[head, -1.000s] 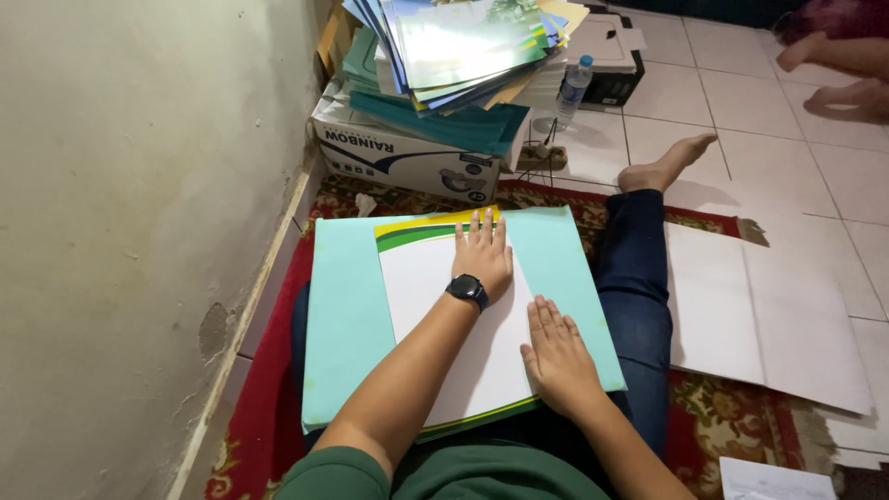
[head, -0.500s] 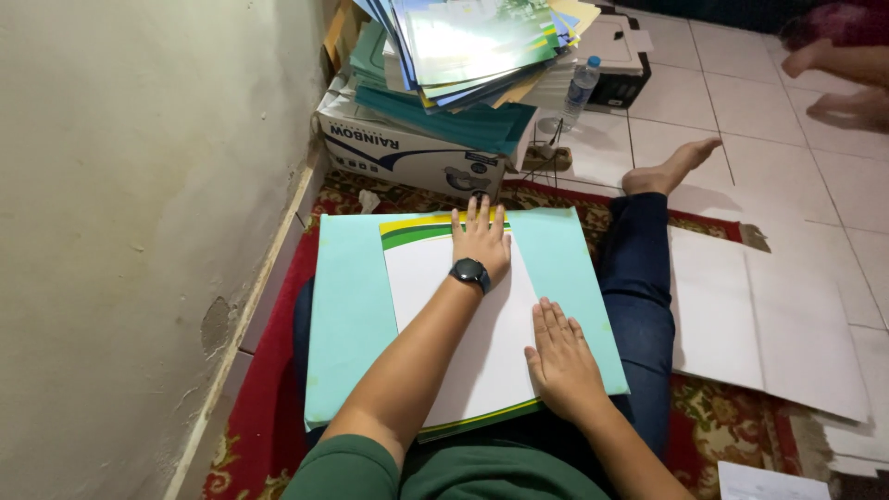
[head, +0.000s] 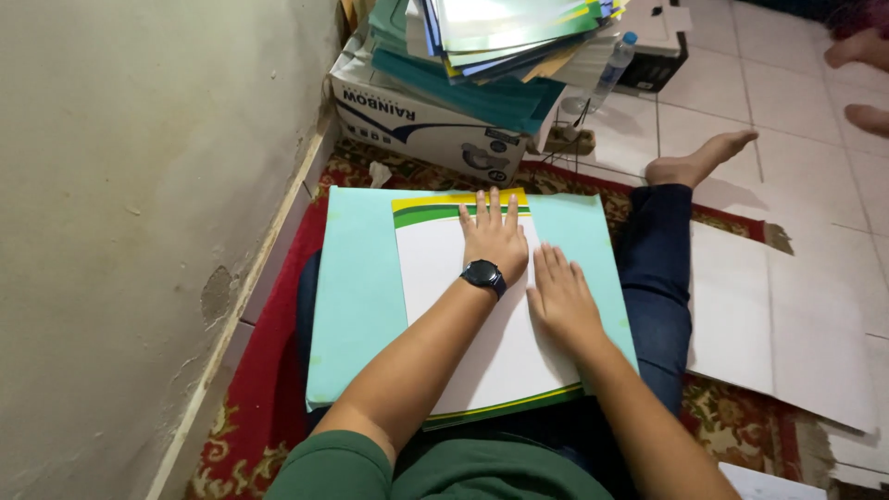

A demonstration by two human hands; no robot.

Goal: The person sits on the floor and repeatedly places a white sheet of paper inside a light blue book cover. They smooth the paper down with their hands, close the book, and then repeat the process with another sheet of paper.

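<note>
Here, in the head view, both hands lie flat and open, fingers spread, gripping nothing — the left hand [head: 494, 239], with a black wristwatch [head: 483, 276], presses the upper part of a white sheet with green and yellow borders [head: 443, 287], and the right hand [head: 558, 298] rests just beside it, lower on the same sheet. The sheet lies on a light turquoise board [head: 356, 278] across the person's lap. Ahead, a stack of folders [head: 491, 46] sits on a cardboard box [head: 417, 120] — flattened white cardboard [head: 778, 324] lies to the right.
</note>
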